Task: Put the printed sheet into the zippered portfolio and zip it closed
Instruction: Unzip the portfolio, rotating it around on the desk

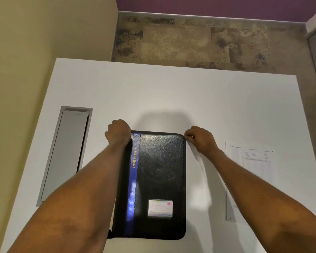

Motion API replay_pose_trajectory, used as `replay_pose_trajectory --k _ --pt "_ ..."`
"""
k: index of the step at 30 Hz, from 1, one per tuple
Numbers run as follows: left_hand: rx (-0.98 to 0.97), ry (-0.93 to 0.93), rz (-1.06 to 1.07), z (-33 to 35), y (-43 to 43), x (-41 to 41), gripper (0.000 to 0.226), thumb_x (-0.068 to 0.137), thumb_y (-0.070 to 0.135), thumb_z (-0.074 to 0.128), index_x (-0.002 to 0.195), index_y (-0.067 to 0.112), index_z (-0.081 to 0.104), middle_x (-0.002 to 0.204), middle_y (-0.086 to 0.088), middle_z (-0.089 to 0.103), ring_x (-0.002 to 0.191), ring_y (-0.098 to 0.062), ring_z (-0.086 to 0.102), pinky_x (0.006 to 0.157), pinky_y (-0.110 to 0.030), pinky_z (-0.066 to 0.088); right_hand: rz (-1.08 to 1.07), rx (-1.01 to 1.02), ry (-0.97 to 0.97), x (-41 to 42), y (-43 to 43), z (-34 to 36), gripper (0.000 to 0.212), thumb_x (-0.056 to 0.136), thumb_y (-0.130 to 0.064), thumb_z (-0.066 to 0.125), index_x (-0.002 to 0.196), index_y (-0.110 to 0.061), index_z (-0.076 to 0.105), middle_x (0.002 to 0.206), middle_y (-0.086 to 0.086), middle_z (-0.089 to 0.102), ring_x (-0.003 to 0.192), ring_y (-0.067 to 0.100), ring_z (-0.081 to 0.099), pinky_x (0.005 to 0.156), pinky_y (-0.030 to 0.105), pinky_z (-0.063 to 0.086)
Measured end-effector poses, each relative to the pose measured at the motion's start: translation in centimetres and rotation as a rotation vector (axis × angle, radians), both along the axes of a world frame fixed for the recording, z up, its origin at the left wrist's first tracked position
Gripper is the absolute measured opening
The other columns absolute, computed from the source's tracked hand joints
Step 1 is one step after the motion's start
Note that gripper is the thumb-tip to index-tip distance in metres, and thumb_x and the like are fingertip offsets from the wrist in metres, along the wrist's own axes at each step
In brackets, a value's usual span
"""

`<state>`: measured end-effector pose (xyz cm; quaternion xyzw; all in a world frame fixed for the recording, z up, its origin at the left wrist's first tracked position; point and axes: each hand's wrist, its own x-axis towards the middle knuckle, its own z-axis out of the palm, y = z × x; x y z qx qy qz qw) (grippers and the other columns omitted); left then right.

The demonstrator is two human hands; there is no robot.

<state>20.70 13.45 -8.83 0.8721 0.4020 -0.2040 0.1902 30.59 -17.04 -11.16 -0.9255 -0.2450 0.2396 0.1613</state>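
A black zippered portfolio (159, 179) with a blue stripe and gold lettering lies closed and flat on the white table (171, 92). My left hand (118, 131) grips its far left corner, fingers curled over the edge. My right hand (199, 138) is at the far right corner, thumb and fingers pinched on something small there, apparently the zipper pull. The printed sheet (254, 165) lies flat on the table to the right of the portfolio, apart from both hands.
A grey cable hatch (66, 154) is set into the table on the left. The table's far edge drops to patterned carpet (199, 41). A yellow wall stands at the left, and the table's right edge runs just past the sheet.
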Motion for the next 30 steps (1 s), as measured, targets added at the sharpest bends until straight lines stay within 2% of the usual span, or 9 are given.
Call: replay_pose_trajectory --k 2,4,6,9,12,18,25,27,30 --pt "0.129 0.018 -0.118 0.3 -1.1 0.5 0.032 0.098 0.008 0.051 0.124 0.010 0.070 0.130 -0.012 0.064 0.127 -0.034 0.057 0.106 -0.047 0.046 -0.061 0.033 0.008 -1.1 -0.5 -0.5 0.013 0.098 -0.023 0.063 0.104 -0.021 0.075 0.100 0.000 0.068 0.093 0.026 0.065 0.080 0.038 0.052" --pt "0.172 -0.029 -0.290 0.8 -2.4 1.6 0.031 0.103 0.014 0.050 0.126 0.013 0.071 0.130 -0.011 0.064 0.126 -0.033 0.057 0.104 -0.046 0.046 -0.137 0.069 0.010 -2.1 -0.7 -0.9 0.012 0.098 -0.020 0.063 0.103 -0.019 0.074 0.097 0.001 0.067 0.090 0.026 0.065 0.079 0.038 0.052" --pt "0.040 -0.101 -0.396 0.8 -4.3 2.9 0.033 0.106 0.022 0.050 0.128 0.017 0.073 0.134 -0.009 0.065 0.127 -0.031 0.058 0.106 -0.044 0.048 -0.215 0.109 0.007 -2.7 -0.7 -1.2 0.011 0.097 -0.018 0.064 0.100 -0.020 0.074 0.095 0.001 0.067 0.089 0.025 0.065 0.079 0.038 0.052" --pt "-0.253 -0.173 -0.411 0.9 -8.0 4.5 0.033 0.106 0.027 0.052 0.130 0.017 0.073 0.139 -0.005 0.065 0.130 -0.027 0.060 0.109 -0.042 0.049 -0.295 0.150 0.001 -3.2 -0.7 -1.6 0.009 0.095 -0.018 0.066 0.098 -0.022 0.074 0.095 -0.001 0.067 0.088 0.023 0.065 0.079 0.037 0.053" --pt "-0.346 -0.180 -0.428 0.5 -11.3 5.4 0.032 0.103 0.025 0.055 0.128 0.018 0.074 0.139 -0.001 0.066 0.129 -0.026 0.061 0.107 -0.037 0.049 -0.352 0.170 0.008 -3.6 -0.5 -2.0 0.009 0.097 -0.021 0.066 0.098 -0.024 0.074 0.098 -0.003 0.068 0.089 0.019 0.065 0.081 0.039 0.055" --pt "-0.323 -0.128 -0.544 -1.2 -14.5 6.4 0.019 0.102 0.026 0.064 0.109 0.017 0.078 0.115 -0.004 0.075 0.107 -0.028 0.069 0.087 -0.034 0.053 -0.443 0.213 0.023 -4.1 -0.3 -2.6 0.009 0.101 -0.027 0.064 0.103 -0.025 0.073 0.103 -0.004 0.068 0.090 0.015 0.064 0.088 0.041 0.060" --pt "-0.334 -0.178 -0.511 -2.1 -14.5 7.1 0.010 0.098 0.009 0.065 0.096 0.005 0.075 0.103 -0.007 0.075 0.093 -0.025 0.069 0.076 -0.029 0.046 -0.349 0.197 -0.015 -4.1 -0.8 -2.6 0.018 0.102 -0.034 0.056 0.095 -0.021 0.068 0.097 -0.002 0.065 0.080 0.019 0.064 0.081 0.046 0.059" --pt "-0.354 -0.185 -0.487 -2.3 -14.3 7.3 0.013 0.097 0.002 0.061 0.093 0.001 0.073 0.099 -0.008 0.076 0.085 -0.019 0.068 0.072 -0.024 0.046 -0.307 0.174 -0.050 -4.3 -1.2 -2.6 0.015 0.102 -0.027 0.055 0.095 -0.020 0.067 0.099 -0.001 0.064 0.080 0.020 0.064 0.078 0.045 0.060" --pt "-0.353 -0.181 -0.488 -2.5 -14.2 7.3 0.015 0.098 0.000 0.058 0.093 0.000 0.072 0.090 -0.002 0.072 0.066 0.001 0.057 0.057 -0.014 0.038 -0.262 0.138 -0.076 -5.1 -2.2 -2.8 0.014 0.102 -0.023 0.056 0.098 -0.018 0.069 0.103 0.000 0.065 0.082 0.022 0.066 0.077 0.045 0.061"
